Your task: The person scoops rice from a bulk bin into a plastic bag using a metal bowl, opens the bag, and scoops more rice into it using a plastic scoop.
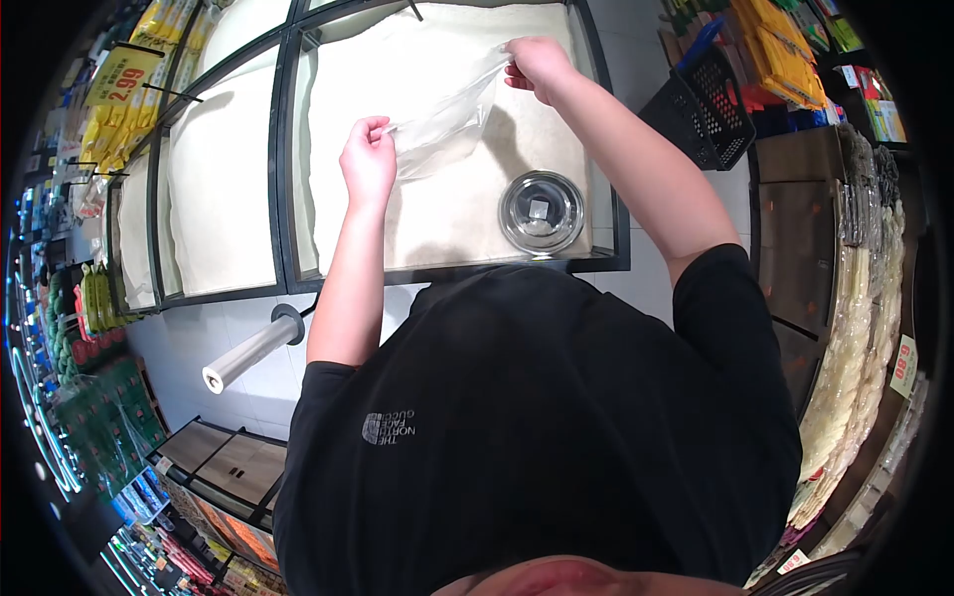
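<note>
A clear plastic bag (442, 134) is stretched between my two hands above a bin of pale, rice-like grain (437, 55). My left hand (370, 159) pinches the bag's near left edge, fingers closed. Farther out and higher in the view, my right hand (540, 68) grips the bag's other end with bent fingers. Below my right hand, a round clear bowl (542, 214) rests on the grain near the bin's front edge. A small pale square shows at its middle. Neither hand touches the bowl.
Dark frames (285, 149) divide the bins. A roll of clear bags (248, 353) sticks out at the lower left. At the right hangs or stands a black perforated basket (701, 114). A price sign (124, 74) reads 2.99. Packed shelves (865, 298) line both sides.
</note>
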Available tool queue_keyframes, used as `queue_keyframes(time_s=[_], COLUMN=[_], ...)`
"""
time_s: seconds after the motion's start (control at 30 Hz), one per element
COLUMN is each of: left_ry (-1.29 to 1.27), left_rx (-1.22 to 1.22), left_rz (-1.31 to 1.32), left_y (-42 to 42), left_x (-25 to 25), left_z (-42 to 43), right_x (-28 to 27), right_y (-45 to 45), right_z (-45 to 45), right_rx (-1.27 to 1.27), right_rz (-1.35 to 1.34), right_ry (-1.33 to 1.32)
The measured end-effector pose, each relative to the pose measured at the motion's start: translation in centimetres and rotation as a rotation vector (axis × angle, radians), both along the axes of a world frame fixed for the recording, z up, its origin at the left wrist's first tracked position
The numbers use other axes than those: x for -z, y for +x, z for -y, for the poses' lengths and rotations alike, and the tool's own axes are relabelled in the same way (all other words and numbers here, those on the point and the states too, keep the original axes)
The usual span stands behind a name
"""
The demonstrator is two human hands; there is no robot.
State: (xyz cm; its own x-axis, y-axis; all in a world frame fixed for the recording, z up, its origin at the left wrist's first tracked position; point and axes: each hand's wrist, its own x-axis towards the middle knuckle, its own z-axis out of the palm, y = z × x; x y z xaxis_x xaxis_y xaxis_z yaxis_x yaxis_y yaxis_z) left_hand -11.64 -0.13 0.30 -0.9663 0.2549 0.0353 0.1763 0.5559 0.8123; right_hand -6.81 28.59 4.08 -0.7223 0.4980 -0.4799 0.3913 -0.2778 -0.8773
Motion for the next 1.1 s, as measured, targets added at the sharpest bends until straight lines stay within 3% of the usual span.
queue_keyframes(time_s=[0.17, 0.3, 0.5, 0.57, 0.63, 0.73, 0.83, 0.97, 1.03, 1.1], left_ry=[-0.091, 0.124, -0.014, -0.095, -0.122, -0.096, -0.146, -0.127, -0.163, -0.115], left_rx=[0.044, 0.145, 0.184, 0.181, 0.165, 0.113, 0.123, 0.183, 0.183, 0.155], left_rz=[-0.119, -0.212, -0.208, -0.438, -0.505, -0.266, -0.231, -0.747, -1.01, -0.881], left_y=[-0.6, -3.3, -2.9, -2.4, -2.4, -2.3, -2.1, -3.6, -3.1, -2.9], left_x=[-4.0, -1.6, -1.0, 0.1, 1.2, 1.2, 0.9, 2.6, -0.5, -1.9], left_z=[-0.7, -0.7, -1.3, -1.6, -1.6, -1.4, -1.2, -0.8, -1.2, -1.2], right_x=[-1.8, -2.8, -3.6, -4.0, -4.5, -4.7, -4.8, -4.7, -4.8, -4.8], right_y=[0.4, 0.7, 0.4, 0.2, 0.1, 0.1, 0.1, -0.1, -0.1, -0.1], right_z=[-1.4, -1.9, -1.8, -1.7, -1.4, -1.4, -1.4, -1.6, -1.8, -2.1], right_rx=[0.08, 0.069, 0.064, 0.048, 0.043, 0.029, 0.03, 0.042, 0.028, 0.034], right_rz=[-0.044, -0.059, -0.115, -0.135, -0.149, -0.151, -0.146, -0.169, -0.182, -0.184], right_ry=[0.019, 0.045, -0.057, -0.103, -0.103, -0.091, -0.075, -0.049, -0.045, -0.036])
